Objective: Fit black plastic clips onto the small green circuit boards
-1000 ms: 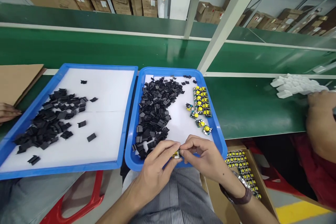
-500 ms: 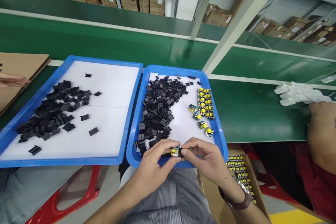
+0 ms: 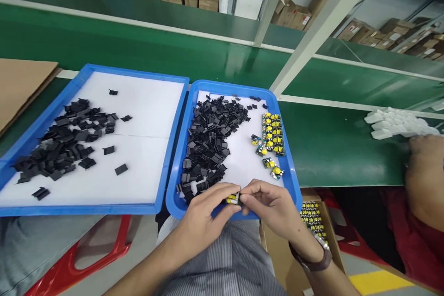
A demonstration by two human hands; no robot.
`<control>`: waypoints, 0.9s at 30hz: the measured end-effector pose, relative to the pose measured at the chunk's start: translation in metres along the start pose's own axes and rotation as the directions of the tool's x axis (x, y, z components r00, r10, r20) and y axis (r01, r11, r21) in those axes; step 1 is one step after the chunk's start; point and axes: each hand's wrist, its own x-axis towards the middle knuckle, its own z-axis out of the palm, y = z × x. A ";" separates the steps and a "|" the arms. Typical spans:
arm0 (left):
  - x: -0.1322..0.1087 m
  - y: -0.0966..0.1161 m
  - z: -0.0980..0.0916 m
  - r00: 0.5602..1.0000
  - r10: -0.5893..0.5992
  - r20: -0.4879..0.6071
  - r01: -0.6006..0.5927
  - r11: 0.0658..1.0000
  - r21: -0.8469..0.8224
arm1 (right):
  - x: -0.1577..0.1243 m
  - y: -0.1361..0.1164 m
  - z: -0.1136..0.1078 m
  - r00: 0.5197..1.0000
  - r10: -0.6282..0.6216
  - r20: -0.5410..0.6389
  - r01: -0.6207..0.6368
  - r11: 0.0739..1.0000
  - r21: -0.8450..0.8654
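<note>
Between my two hands, over the front edge of the right blue tray (image 3: 296, 185), is a small circuit board with a yellow component (image 3: 232, 199). My left hand (image 3: 208, 212) pinches its left side between thumb and fingers. My right hand (image 3: 272, 203) closes on a small black piece (image 3: 240, 198) at the board's right end; the fingertips hide most of it. A heap of black folded plastic pieces (image 3: 208, 134) fills the tray's left side. Similar yellow-topped boards (image 3: 272, 134) stand in rows at its right, with several loose ones nearby.
Left of my tray lies another blue tray (image 3: 173, 138) with black pieces (image 3: 65, 138). A carton (image 3: 321, 222) of yellow-topped boards sits below on the right. White parts (image 3: 398, 122) lie beside a co-worker's arm (image 3: 425, 175). A slanted pale post (image 3: 312, 32) rises behind the trays.
The board has turned slightly between my fingers, and the black piece at its end shows less. A co-worker's hand at the far left has left the view. The camera view has shifted slightly.
</note>
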 end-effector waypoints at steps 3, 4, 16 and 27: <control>0.002 0.003 -0.003 0.996 -0.090 -0.005 0.089 0.991 -0.102 | -0.001 0.002 -0.004 0.994 0.092 0.053 -0.102 0.970 0.219; 0.002 0.004 -0.003 0.994 -0.112 -0.010 0.110 0.985 -0.136 | -0.001 0.002 -0.004 0.994 0.094 0.054 -0.105 0.964 0.245; 0.001 0.000 0.000 0.998 -0.045 -0.033 0.042 0.995 -0.087 | -0.005 0.010 0.008 0.991 -0.097 -0.095 0.108 0.987 0.119; -0.001 0.002 0.002 0.999 0.028 -0.024 -0.031 0.993 -0.117 | -0.008 0.006 0.004 0.995 -0.099 -0.028 0.099 0.995 0.009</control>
